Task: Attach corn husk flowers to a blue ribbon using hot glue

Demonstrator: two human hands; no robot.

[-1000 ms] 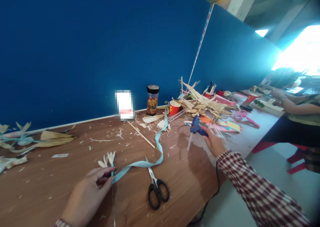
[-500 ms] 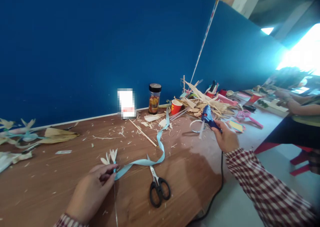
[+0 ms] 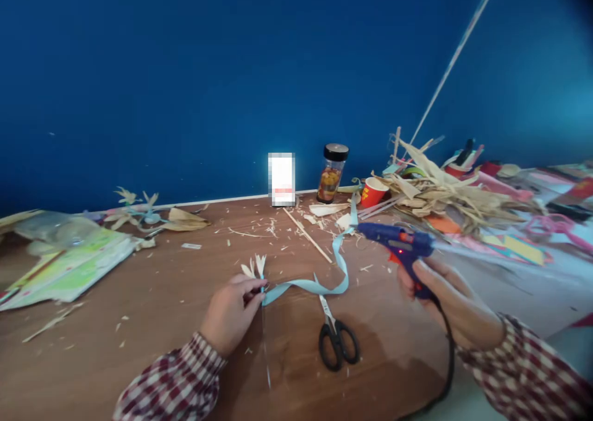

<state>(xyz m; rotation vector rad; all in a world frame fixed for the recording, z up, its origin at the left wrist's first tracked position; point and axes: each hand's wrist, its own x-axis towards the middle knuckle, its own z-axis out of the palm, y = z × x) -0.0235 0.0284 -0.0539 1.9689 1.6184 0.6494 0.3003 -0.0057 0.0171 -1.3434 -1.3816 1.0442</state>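
Note:
Pinched in the fingers of my left hand (image 3: 234,313) is a small husk flower (image 3: 256,266) with pale petals and a thin stem pointing down. A light blue ribbon (image 3: 306,285) runs from these fingers in a wavy line across the table to the right and back. My right hand (image 3: 445,291) is closed round the handle of a blue glue gun (image 3: 401,242), its nozzle pointing left and a small red light lit. Black-handled scissors (image 3: 336,340) lie on the table between my hands, their blade tips by the ribbon.
Against the blue wall stand a blurred white screen (image 3: 281,178) and a black-lidded jar (image 3: 332,174). A red paper cup (image 3: 373,192) and a heap of dry husks (image 3: 430,186) are at the right. A thin stick (image 3: 308,235) lies among scraps; plastic and printed paper (image 3: 88,266) are left.
My view has turned left. The glue gun has come away from its place by the husk heap and swung so its nozzle points left. My left hand still pinches the flower and ribbon.

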